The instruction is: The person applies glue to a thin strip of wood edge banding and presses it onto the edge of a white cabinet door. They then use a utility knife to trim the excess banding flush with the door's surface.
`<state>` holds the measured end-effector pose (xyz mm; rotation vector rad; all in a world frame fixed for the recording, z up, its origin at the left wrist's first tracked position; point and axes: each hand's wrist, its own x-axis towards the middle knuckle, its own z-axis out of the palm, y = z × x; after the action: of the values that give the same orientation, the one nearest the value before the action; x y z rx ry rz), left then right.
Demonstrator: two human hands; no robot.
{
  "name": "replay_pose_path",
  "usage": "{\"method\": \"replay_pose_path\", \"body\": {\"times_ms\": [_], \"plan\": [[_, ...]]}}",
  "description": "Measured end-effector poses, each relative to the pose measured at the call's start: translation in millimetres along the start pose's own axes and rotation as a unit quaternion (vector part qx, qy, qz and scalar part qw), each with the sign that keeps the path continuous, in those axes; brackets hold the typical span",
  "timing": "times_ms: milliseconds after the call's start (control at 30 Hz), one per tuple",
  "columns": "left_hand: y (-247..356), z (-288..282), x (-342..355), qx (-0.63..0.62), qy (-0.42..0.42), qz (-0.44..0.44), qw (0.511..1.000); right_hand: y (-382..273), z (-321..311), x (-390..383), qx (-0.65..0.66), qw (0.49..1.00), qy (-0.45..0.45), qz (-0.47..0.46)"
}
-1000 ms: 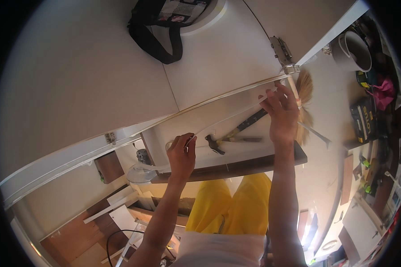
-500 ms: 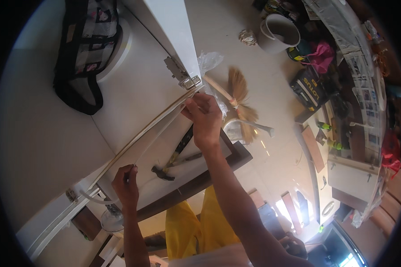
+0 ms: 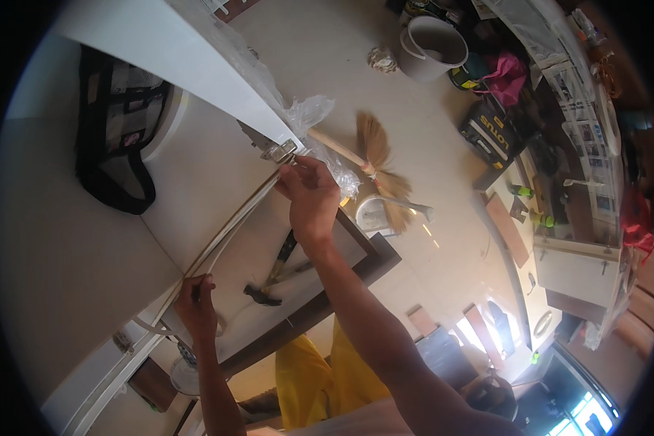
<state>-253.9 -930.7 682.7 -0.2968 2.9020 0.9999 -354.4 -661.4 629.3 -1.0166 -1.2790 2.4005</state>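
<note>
A thin white edging strip [image 3: 220, 251] runs along the front edge of a white cabinet panel [image 3: 196, 167], bowing slightly away from it. My right hand [image 3: 312, 203] pinches the strip's upper end, close to a metal hinge [image 3: 280, 151] on the white cabinet door [image 3: 196, 65]. Lower down, my left hand [image 3: 196, 305] is closed on the same strip against the panel edge. The strip's loose tail curls past my left wrist. A claw hammer [image 3: 263, 294] lies below the strip, on a light surface with a dark brown border [image 3: 305, 320].
A black checked bag [image 3: 116, 123] rests inside the cabinet. To the right on the floor are a straw broom [image 3: 374, 163], crumpled clear plastic [image 3: 309, 112], a grey bucket [image 3: 434, 49] and a black case [image 3: 487, 134]. Wooden offcuts [image 3: 507, 229] lie farther right.
My left hand has moved up, bringing the strip closer to the panel edge. The view has shifted, and the cabinet door now appears more slanted to the left. My right hand stays near the hinge.
</note>
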Motion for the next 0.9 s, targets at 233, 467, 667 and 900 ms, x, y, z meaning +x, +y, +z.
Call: {"method": "replay_pose_path", "body": {"times_ms": [233,467,667,900], "plan": [[-3,6,4,-0.009,0.006,0.006,1.0,-5,3,-2,-0.028,0.999,0.044,-0.016],[-2,11,5,-0.009,-0.004,-0.01,1.0,-5,11,-6,-0.102,0.989,0.105,-0.02],[-13,18,5,-0.035,0.008,-0.006,0.999,-16,17,-12,-0.126,0.983,0.129,0.026],[-15,21,2,-0.046,0.037,0.014,0.998,-11,27,-14,-0.147,0.975,0.164,-0.029]]}}
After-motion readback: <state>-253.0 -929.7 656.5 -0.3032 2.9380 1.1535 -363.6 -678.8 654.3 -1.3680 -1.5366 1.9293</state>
